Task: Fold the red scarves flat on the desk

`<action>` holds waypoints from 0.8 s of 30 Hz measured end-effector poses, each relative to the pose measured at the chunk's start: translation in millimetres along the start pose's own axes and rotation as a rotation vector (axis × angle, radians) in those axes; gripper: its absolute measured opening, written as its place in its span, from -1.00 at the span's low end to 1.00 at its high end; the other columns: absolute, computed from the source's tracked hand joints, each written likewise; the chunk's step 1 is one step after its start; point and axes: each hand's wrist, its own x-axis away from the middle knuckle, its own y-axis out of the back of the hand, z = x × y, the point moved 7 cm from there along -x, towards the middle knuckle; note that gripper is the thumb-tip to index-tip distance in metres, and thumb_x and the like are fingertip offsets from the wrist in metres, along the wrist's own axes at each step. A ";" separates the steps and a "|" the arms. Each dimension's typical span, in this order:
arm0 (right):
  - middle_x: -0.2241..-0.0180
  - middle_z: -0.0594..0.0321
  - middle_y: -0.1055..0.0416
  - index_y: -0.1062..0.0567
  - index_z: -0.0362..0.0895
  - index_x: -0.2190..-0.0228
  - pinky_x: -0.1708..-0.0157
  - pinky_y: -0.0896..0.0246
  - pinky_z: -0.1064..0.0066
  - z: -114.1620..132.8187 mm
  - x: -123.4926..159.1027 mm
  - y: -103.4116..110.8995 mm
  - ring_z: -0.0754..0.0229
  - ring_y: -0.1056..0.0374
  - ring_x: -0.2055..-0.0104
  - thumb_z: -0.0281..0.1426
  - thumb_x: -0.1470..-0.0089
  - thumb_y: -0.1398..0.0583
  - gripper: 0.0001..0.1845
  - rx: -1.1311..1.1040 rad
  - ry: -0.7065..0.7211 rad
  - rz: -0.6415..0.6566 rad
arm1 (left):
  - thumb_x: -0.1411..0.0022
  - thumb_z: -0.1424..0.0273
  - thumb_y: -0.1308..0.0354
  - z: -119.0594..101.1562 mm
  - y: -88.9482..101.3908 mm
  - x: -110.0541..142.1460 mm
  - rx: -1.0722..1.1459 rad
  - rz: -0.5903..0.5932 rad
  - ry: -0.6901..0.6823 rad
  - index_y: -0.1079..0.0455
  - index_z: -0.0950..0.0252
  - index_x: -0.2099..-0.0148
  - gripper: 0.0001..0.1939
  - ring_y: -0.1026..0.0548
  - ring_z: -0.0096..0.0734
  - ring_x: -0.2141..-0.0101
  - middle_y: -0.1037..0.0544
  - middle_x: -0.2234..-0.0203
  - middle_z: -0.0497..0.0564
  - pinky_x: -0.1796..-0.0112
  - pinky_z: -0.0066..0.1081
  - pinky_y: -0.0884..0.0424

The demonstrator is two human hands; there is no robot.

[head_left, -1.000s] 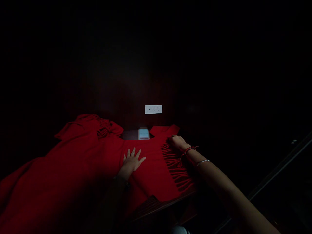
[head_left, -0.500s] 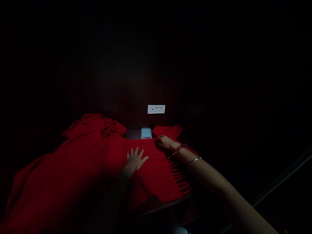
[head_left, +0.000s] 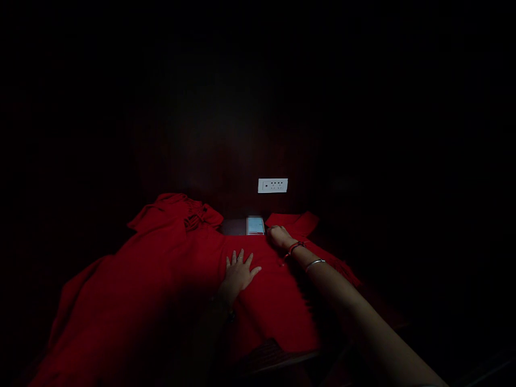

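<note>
A red scarf [head_left: 278, 306] with a fringed end is spread over a dark wooden tabletop [head_left: 278, 357]. My left hand [head_left: 239, 273] lies flat on the scarf near its middle, fingers spread. At the scarf's far edge, my right hand [head_left: 279, 235] is closed with its fingers bent down on the cloth; the fingertips are partly hidden. Beyond that hand lies another flat part of red cloth [head_left: 298, 220], and fringe shows dimly to the right of my forearm. Left of my left hand, a large red heap of cloth [head_left: 141, 279] rises, bunched at its far end.
A lit phone-like screen [head_left: 255, 226] lies behind the scarf's far edge, its content unreadable. A white wall socket [head_left: 273, 186] is on the dark wall above it. The table's front edge shows below the scarf. Everything around is very dark.
The view has turned left, so everything appears farther right. My right hand has shifted slightly left along the far edge, towards the screen. My left hand stays flat on the cloth.
</note>
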 end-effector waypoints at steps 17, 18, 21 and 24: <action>0.37 0.18 -0.43 -0.45 -0.21 0.37 0.35 -0.08 0.54 -4.1 38.9 85.3 0.28 -0.30 0.37 -0.50 0.04 -0.12 -0.86 -0.195 0.240 -0.103 | -0.14 0.54 0.15 76.2 74.8 -52.3 -0.099 -0.111 0.016 0.06 0.27 -0.20 -0.45 0.06 -0.07 -0.14 0.01 -0.16 0.16 0.00 -0.08 -0.06; 0.37 0.18 -0.43 -0.46 -0.21 0.38 0.35 -0.08 0.54 -4.3 40.3 89.7 0.28 -0.29 0.37 -0.50 0.04 -0.12 -0.86 -0.198 0.243 -0.108 | -0.11 0.55 0.13 87.0 71.6 -56.8 -0.133 -0.045 0.000 0.02 0.27 -0.18 -0.45 0.03 -0.06 -0.12 -0.04 -0.14 0.18 0.01 -0.04 -0.04; 0.39 0.19 -0.43 -0.45 -0.21 0.38 0.37 -0.08 0.53 -9.7 42.1 102.0 0.29 -0.28 0.38 -0.48 0.05 -0.12 -0.86 -0.231 0.231 -0.121 | -0.04 0.53 0.03 113.6 65.4 -61.7 -0.158 0.037 -0.047 -0.20 0.27 -0.05 -0.53 -0.21 -0.11 0.00 -0.31 0.03 0.18 0.03 -0.07 -0.09; 0.42 0.23 -0.42 -0.44 -0.19 0.38 0.41 -0.07 0.55 -20.9 41.5 112.0 0.30 -0.27 0.41 -0.44 0.05 -0.13 -0.86 -0.283 0.186 -0.101 | -0.02 0.47 -0.01 128.6 67.0 -61.0 -0.151 0.031 -0.105 -0.34 0.30 0.13 -0.70 -0.34 -0.24 0.13 -0.41 0.18 0.13 0.11 -0.31 -0.22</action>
